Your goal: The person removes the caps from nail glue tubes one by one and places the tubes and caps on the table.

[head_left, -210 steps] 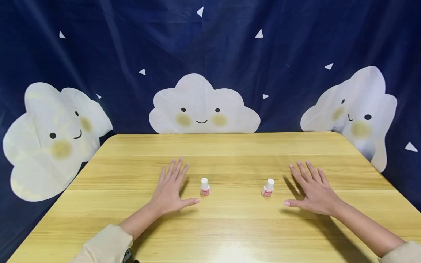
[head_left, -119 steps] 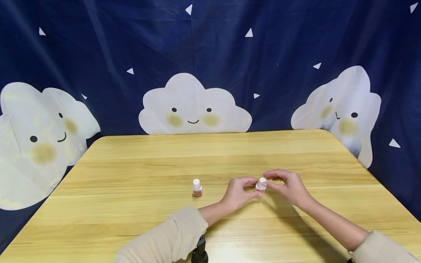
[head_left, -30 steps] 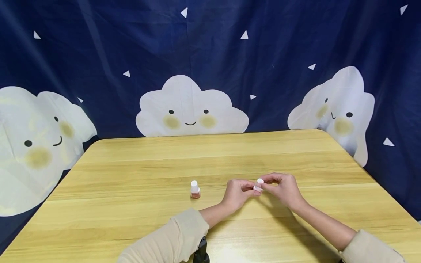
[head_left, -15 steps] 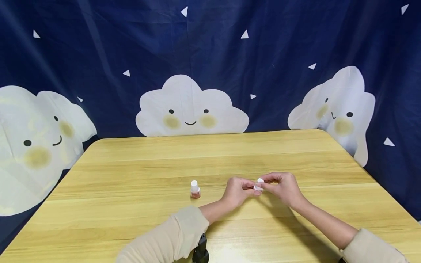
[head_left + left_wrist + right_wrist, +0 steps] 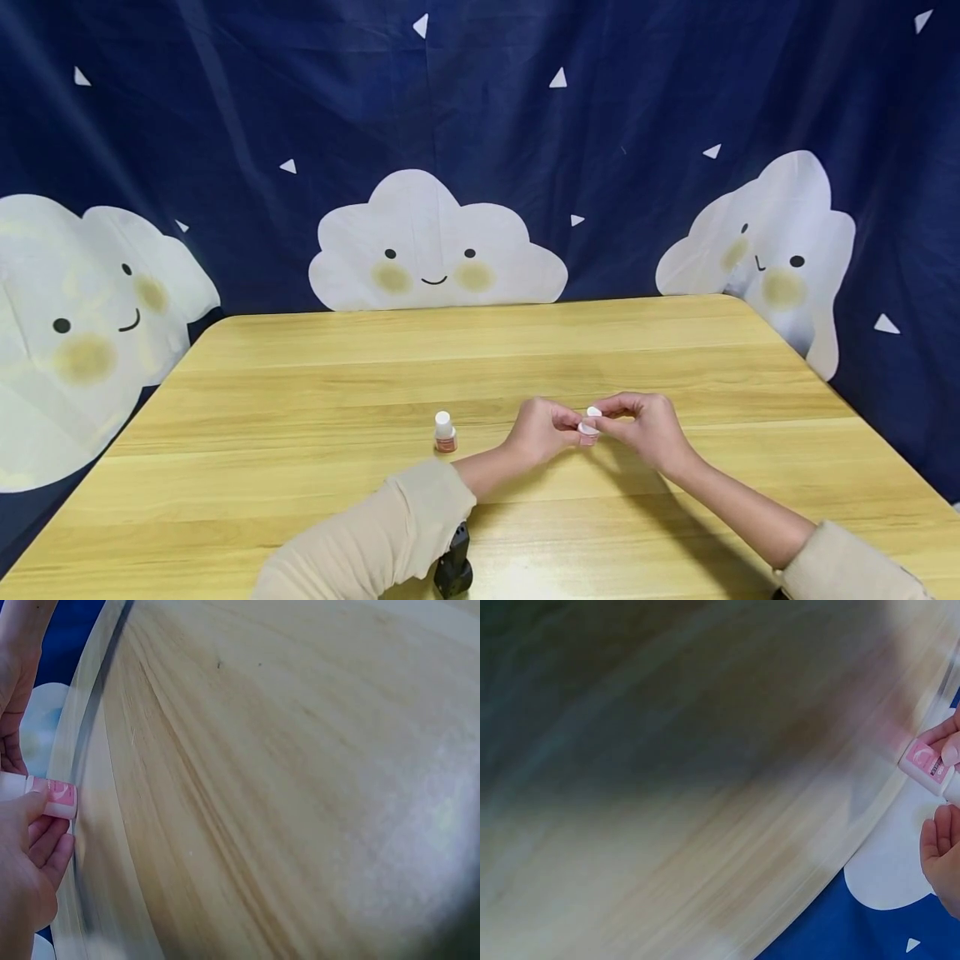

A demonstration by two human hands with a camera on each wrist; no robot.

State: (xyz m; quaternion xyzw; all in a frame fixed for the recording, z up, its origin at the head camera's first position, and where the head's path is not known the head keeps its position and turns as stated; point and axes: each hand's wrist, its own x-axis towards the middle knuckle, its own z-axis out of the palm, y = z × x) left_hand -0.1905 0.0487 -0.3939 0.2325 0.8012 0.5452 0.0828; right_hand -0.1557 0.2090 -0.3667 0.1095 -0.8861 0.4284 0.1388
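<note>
Both hands meet at a small bottle (image 5: 588,429) with a white cap and pink label, right of the table's middle. My left hand (image 5: 534,435) holds its body between thumb and fingers; the thumb presses on the label in the left wrist view. The thumb and fingers of my right hand (image 5: 651,428) pinch the white cap (image 5: 594,412) from the right. The pink label (image 5: 925,760) shows clearly in the right wrist view. A second bottle (image 5: 445,433), of the same kind and capped, stands upright left of my left hand.
The light wooden table (image 5: 337,383) reaches back to a dark blue curtain (image 5: 480,100) printed with white clouds. A black device (image 5: 453,562) sits under my left wrist, beside the beige sleeve (image 5: 382,525).
Seven seconds ago both hands were spread, holding nothing. They have since come together on the right-hand bottle, the left hand moving across to the right. Little differs over the last second.
</note>
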